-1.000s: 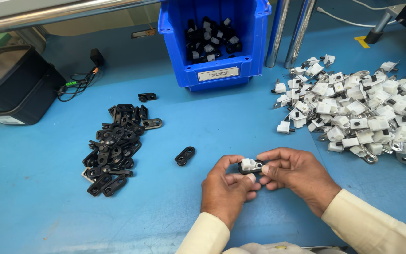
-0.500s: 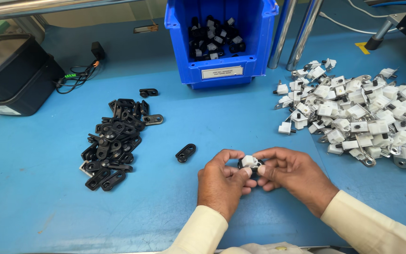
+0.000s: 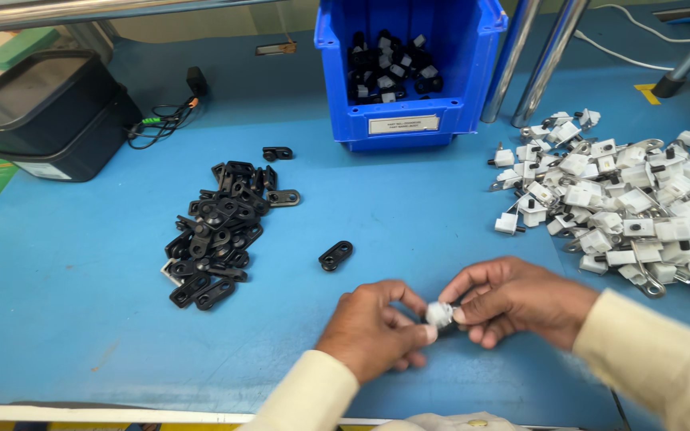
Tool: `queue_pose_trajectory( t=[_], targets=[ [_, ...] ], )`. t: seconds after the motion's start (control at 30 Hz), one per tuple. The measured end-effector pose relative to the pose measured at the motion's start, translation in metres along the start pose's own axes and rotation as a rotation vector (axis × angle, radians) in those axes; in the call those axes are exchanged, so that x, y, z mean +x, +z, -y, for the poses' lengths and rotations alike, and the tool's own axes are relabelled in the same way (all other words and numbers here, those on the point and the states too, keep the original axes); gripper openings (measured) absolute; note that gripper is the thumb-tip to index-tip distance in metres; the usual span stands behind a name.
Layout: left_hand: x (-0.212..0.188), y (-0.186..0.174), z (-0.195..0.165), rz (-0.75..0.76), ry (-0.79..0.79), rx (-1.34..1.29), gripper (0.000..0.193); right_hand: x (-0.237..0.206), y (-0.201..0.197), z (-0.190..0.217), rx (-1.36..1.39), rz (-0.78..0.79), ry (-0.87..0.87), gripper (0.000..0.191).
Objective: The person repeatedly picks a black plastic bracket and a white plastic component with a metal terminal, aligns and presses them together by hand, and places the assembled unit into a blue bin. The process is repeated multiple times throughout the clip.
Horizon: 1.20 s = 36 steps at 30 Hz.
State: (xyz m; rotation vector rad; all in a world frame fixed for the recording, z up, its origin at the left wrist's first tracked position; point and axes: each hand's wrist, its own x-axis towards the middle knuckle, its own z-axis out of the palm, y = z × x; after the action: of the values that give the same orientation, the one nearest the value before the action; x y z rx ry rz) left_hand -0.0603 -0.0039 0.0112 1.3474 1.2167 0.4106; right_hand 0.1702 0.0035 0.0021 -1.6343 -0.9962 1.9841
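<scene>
I've got both hands pinched on one small white clip [image 3: 439,313], left hand [image 3: 373,331] and right hand [image 3: 517,299] meeting over it, with the blue bin [image 3: 409,120] and its white rectangular label [image 3: 403,124] straight ahead beyond my fingers.

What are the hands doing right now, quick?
Left hand: closed, fingers pinching the small white part.
Right hand: closed, fingertips gripping the same small white part from the other side.
</scene>
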Motion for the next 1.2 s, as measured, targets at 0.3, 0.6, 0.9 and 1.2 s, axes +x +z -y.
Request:
queue_pose_trajectory(
  t=[0.3, 0.6, 0.9, 1.2],
  targets=[
    [0.003, -0.054, 0.004, -0.658, -0.001, 0.313, 0.021, 0.0, -0.004, 0.092, -0.026, -0.458, -0.728, 0.036],
    [0.011, -0.054, -0.013, -0.619, -0.32, 0.569, 0.035, 0.009, -0.051, 0.007, -0.905, -1.034, -0.643, 0.031],
    [0.029, -0.065, -0.01, -0.567, -0.109, 0.397, 0.021, 0.003, -0.05, 0.025, -1.338, -0.905, -0.448, 0.023],
    [0.029, -0.051, -0.002, -0.553, -0.089, 0.416, 0.028, -0.022, -0.05, 0.023, -1.278, -0.856, -0.313, 0.034]
  ],
)
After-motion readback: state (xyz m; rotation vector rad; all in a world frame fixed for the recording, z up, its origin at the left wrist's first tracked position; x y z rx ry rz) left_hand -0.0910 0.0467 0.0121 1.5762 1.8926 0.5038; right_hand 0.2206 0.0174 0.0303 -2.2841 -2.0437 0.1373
